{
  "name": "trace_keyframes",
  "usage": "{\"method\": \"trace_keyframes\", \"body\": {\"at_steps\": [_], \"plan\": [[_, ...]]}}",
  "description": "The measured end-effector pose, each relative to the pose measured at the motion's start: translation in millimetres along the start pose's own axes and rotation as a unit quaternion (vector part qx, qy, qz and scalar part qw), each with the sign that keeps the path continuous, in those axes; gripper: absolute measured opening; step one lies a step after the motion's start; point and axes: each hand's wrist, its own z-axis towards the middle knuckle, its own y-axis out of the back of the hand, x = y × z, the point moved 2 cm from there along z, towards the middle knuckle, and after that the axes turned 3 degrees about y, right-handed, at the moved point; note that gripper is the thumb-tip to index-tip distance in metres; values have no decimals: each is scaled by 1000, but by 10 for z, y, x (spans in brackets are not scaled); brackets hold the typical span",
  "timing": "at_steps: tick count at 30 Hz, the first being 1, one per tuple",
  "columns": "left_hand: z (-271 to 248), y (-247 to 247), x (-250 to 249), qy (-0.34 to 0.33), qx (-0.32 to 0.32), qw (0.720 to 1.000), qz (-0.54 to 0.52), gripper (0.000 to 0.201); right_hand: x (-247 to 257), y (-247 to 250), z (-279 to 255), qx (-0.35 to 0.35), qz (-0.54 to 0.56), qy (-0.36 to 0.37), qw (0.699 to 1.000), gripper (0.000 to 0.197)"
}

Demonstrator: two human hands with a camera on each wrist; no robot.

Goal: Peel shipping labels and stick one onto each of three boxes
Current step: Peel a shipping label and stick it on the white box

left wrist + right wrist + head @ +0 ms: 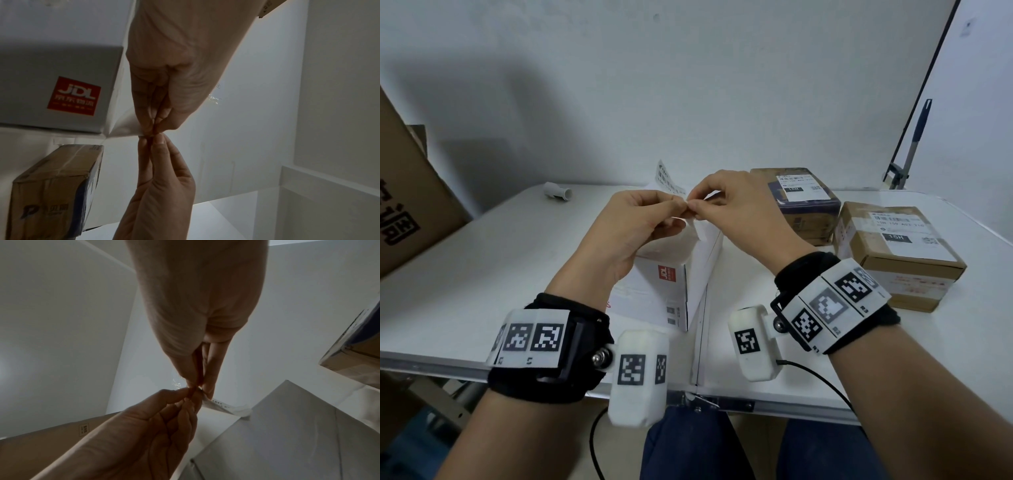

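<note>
Above the white box with a red logo (671, 291), both hands pinch a corner of one shipping label (667, 178). My left hand (682, 206) holds it between thumb and forefinger, and my right hand (697, 206) pinches right against those fingertips. The printed sheet stands up behind my hands, and a white strip (699, 230) hangs below them. The left wrist view shows the left hand (151, 129), the right hand (156, 141), the label (125, 125) and the white box (61, 91). In the right wrist view the right hand (199, 386) meets the left hand (186, 395) on the label (223, 406).
Two brown boxes stand at the right, one at the back (804, 202) and one nearer (897, 253), each with a label on top. A large cardboard box (407, 198) stands at the left edge. A grey tube (557, 192) lies at the back of the white table (500, 274).
</note>
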Motion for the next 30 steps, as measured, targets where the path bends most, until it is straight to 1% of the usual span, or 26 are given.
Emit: {"method": "trace_keyframes", "body": {"at_steps": [4,8,12,17,21,24,27,30], "plan": [[-9,-8,7,-3,-15,1000,9,17,24,-4,-6,0,-14,6,1000,8],[7,-14,26,-22,-41,997,57,21,36,-12,-10,2,-6,-5,1000,8],[24,-25,27,-36,-41,996,77,22,-1,-27,-5,-8,19,-28,999,10],[28,-26,28,-31,-22,996,78,10,-45,-8,-12,-10,76,-58,995,12],[20,-14,-7,-41,-12,993,111,13,-21,23,0,8,43,-47,998,13],[28,-17,-27,-51,-24,987,150,11,14,28,7,23,7,-37,999,12],[43,-17,-15,-55,-31,984,167,14,33,12,4,20,-16,-22,999,11],[42,-26,3,-55,-29,985,160,18,-4,6,1,12,19,-31,999,10]]}}
